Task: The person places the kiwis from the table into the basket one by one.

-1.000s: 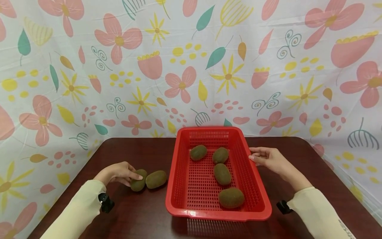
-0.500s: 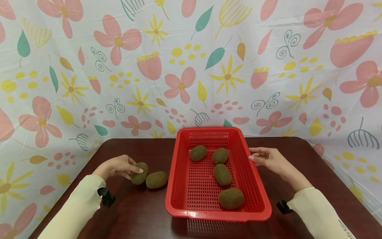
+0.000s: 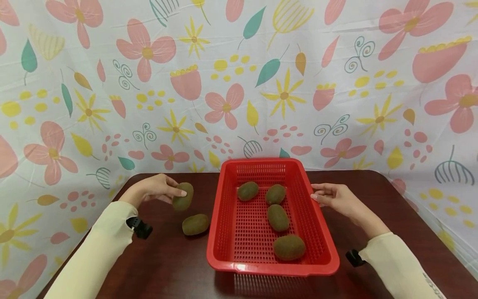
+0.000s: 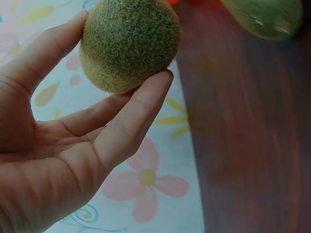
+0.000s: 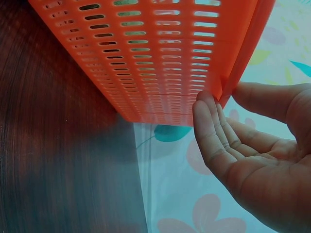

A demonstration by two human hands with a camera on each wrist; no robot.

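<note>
My left hand (image 3: 158, 189) pinches a brown fuzzy kiwi (image 3: 183, 196) between thumb and fingers, held up off the table. In the left wrist view the thumb is on one side of this kiwi (image 4: 131, 43) and the fingers are on the other. A second kiwi (image 3: 196, 224) lies on the table just left of the red plastic basket (image 3: 220, 216). Inside the basket lie several more kiwis (image 3: 278, 218). My right hand (image 3: 337, 199) holds the basket's right rim, thumb at the rim and fingertips against the slotted outer wall (image 5: 170, 63).
The dark reddish-brown table (image 3: 168, 270) carries everything. Behind it hangs a white cloth (image 3: 231, 124) printed with flowers and leaves. A small black device (image 3: 139, 227) sits on the left wrist, another black device (image 3: 354, 258) on the right.
My left hand has lifted its kiwi from beside the other loose one, upward and slightly to the right. The right hand and the basket have stayed in place.
</note>
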